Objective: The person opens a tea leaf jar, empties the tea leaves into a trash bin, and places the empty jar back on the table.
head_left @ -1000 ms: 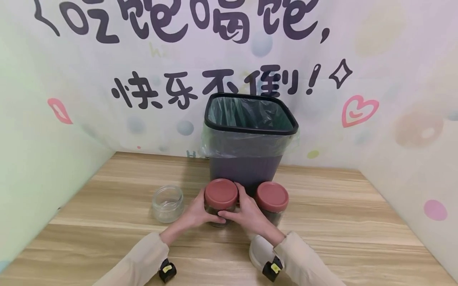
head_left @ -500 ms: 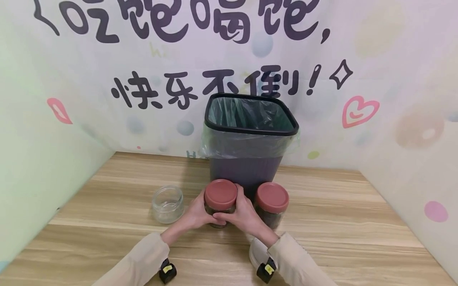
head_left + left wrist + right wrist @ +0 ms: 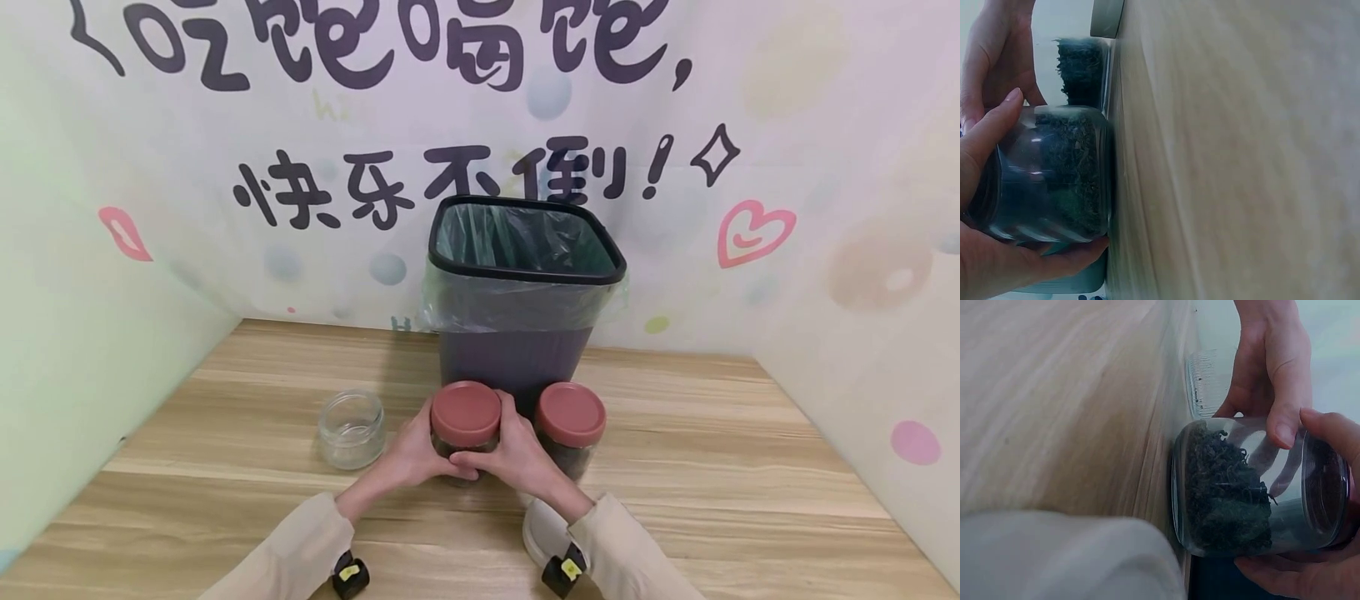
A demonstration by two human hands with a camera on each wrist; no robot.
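Both hands grip a clear glass jar (image 3: 466, 413) with a red lid, in front of the dark bin. Dark, curled dried leaves fill its lower part, as the right wrist view shows. My left hand (image 3: 409, 450) curls round the jar's left side, and my right hand (image 3: 519, 452) round its right side. Their thumbs come together across the front. In the left wrist view the jar (image 3: 1060, 178) is upright, its base right at the tabletop. A second red-lidded jar (image 3: 572, 414), also holding dark leaves, stands just right of my right hand.
An open clear glass jar (image 3: 352, 432) stands at the left. Behind the hands is a bin (image 3: 517, 354) with a black rim and a clear liner. A white round object (image 3: 543, 529) lies partly under the right wrist. Printed sheeting (image 3: 315, 275) backs the wooden table (image 3: 720, 467).
The gripped jar has come slightly toward me. My right thumb has slid a little left over the left thumb. The other jars and the bin have not moved.
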